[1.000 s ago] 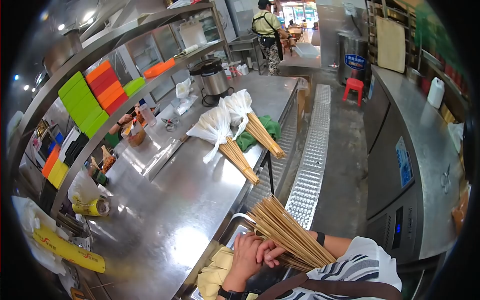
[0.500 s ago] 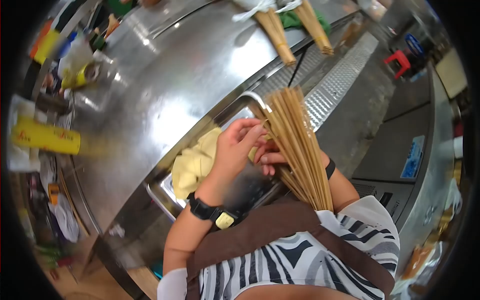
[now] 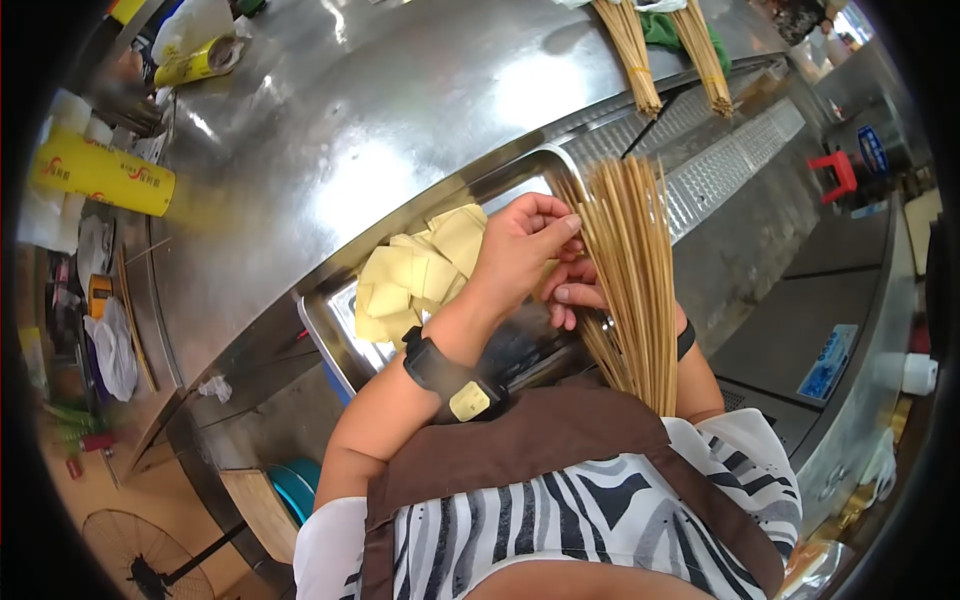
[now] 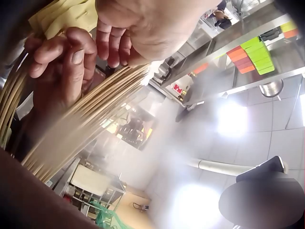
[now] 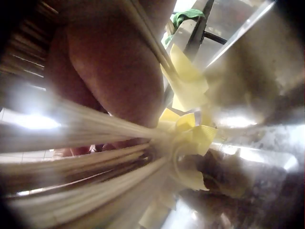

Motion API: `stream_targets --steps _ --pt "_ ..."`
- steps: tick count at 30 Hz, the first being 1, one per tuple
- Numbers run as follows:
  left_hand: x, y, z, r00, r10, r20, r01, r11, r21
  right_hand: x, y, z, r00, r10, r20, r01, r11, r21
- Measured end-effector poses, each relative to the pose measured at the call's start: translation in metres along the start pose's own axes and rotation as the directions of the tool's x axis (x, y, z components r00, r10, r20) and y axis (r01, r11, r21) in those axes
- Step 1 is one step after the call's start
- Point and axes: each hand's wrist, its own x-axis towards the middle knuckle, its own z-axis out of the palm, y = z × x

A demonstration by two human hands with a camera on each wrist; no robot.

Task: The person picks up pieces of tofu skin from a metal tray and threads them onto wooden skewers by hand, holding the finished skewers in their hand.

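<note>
A large fanned bundle of bamboo skewers (image 3: 635, 280) lies along the right forearm, its upper ends spread past the hands. My left hand (image 3: 525, 235) pinches at the skewers' near edge with thumb and forefinger; in the left wrist view its fingers curl at the skewer ends. Just below, my right hand (image 3: 575, 288) has bent fingers, partly covered by the bundle; I cannot tell what it holds. Folded pale-yellow sheets (image 3: 415, 275) lie in a metal tray (image 3: 322, 345) under the hands. In the right wrist view, yellow sheets (image 5: 190, 138) show beside blurred skewers.
Two tied skewer bundles (image 3: 632, 60) lie at the far edge of the steel table (image 3: 350, 110), by a green cloth (image 3: 665, 32). Yellow wrap rolls (image 3: 105, 170) stand at left. A floor grate (image 3: 745, 150), a red stool (image 3: 832, 178) and a steel counter are at right.
The head view has swung down to the hands and tray. The left hand has come off the right hand and moved to the skewers' edge. The bundle now points more upright in view.
</note>
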Motion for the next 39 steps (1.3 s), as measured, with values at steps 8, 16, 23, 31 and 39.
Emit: stream_targets --steps 8,16,23,31,39 --pt "-0.01 -0.012 -0.033 0.996 0.083 0.033 -0.084 0.996 0.043 -0.003 0.006 -0.019 0.996 -0.013 0.087 0.014 1.0 -0.016" --pt "-0.04 0.006 -0.072 0.818 0.455 0.352 -0.474 0.184 0.861 -0.006 0.008 -0.026 0.988 -0.077 0.133 0.087 0.993 -0.075" --pt "-0.045 -0.015 -0.086 0.746 0.375 0.551 -0.518 -0.193 0.833 -0.007 0.009 -0.023 0.997 -0.05 0.061 0.05 0.999 -0.008" --pt "-0.045 -0.008 -0.08 0.754 0.391 0.528 -0.553 -0.058 0.831 -0.009 0.012 -0.024 0.998 -0.043 0.041 0.043 0.999 -0.006" --pt "-0.045 -0.018 -0.074 0.768 0.504 0.394 -0.484 0.056 0.873 -0.008 0.012 -0.025 0.998 -0.035 0.055 0.035 0.999 -0.009"
